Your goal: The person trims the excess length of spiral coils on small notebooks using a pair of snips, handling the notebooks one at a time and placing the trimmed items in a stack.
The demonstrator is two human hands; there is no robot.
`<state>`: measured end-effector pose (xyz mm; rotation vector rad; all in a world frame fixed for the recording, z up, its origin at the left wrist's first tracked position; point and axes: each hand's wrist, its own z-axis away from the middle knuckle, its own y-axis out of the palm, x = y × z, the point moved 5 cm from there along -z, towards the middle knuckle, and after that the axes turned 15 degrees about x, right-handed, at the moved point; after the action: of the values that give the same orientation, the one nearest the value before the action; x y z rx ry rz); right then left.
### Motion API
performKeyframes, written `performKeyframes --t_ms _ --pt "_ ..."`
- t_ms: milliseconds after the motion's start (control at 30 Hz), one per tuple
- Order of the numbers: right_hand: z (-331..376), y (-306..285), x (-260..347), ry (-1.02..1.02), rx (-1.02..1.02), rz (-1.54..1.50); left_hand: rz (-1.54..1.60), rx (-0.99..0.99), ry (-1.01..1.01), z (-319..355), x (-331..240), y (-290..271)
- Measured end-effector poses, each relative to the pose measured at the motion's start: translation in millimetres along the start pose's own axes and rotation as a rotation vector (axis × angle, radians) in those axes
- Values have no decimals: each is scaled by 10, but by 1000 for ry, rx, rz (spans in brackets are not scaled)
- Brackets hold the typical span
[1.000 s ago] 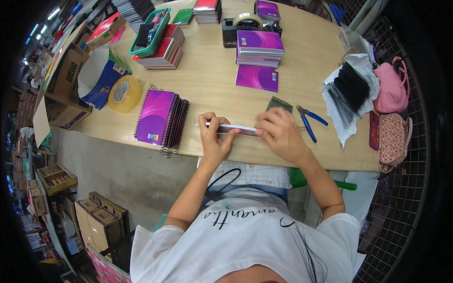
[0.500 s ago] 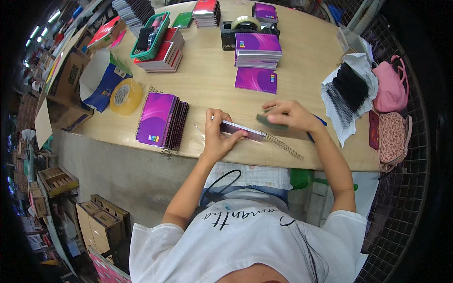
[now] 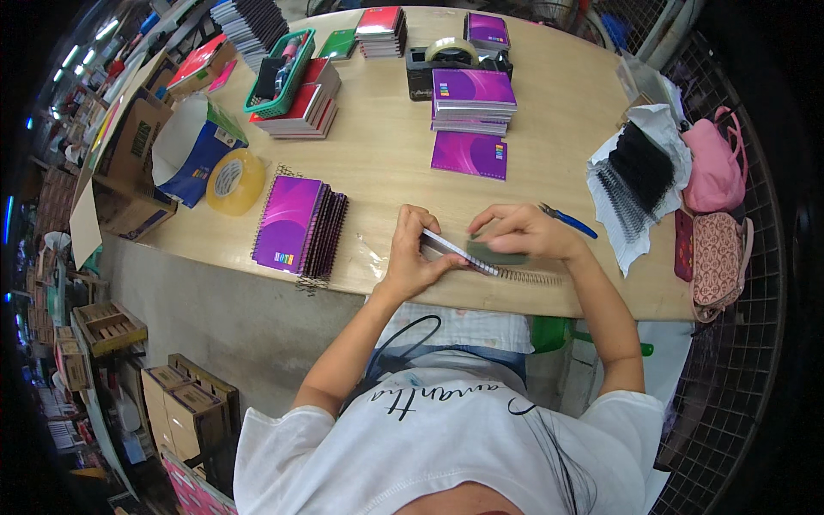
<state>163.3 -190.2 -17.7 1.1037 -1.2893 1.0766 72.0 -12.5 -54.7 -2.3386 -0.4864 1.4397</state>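
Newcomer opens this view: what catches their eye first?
Likely the vivid purple spiral-bound notebooks stacked near the front edge of the table, left of center. Next, front and center, the left hand grips a thin notebook with a wire coil trailing rightward, while the right hand holds a dark green pad. Far right, black spiral coils lie on white paper.
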Motion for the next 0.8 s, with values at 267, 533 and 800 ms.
performKeyframes --t_ms 267,533,800 --pt "-22 25 75 331 -228 702 71 0 22 -4 9 52" --pt "2 53 16 -45 -116 29 74 47 -6 -15 -11 100" --pt "-124 82 28 14 -105 140 924 101 -116 49 393 -27"
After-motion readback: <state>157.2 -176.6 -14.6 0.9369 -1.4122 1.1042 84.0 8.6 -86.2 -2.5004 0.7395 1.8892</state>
